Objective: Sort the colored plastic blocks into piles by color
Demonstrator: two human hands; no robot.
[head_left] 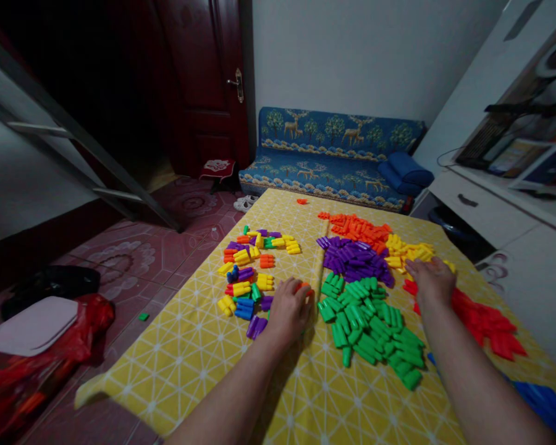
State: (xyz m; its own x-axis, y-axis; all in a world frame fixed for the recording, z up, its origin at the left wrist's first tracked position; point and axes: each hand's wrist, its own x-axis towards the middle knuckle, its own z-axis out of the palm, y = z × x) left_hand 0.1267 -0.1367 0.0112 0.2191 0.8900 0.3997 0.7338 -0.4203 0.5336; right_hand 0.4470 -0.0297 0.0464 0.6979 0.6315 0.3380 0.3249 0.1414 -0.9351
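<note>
My left hand (291, 309) is closed round an orange piece (303, 285), just right of a mixed group of coloured plastic pieces (238, 289). Over the edge of the yellow pile (410, 250), beside the red pile (486, 321), is my right hand (432, 279); its fingertips reach the yellow pieces, and whether it grips one cannot be made out. Between my hands lie the green pile (370, 321) and the purple pile (354, 258). The orange pile (359, 230) sits behind the purple one. Blue pieces (542, 405) are partly hidden by my right forearm.
A yellow patterned cloth (167, 377) covers the table. Beyond it stands a blue sofa (324, 167). Cabinets (482, 207) are at the right. On the floor at left are a pink lid (34, 326), a red bag (92, 321) and a green piece (143, 316).
</note>
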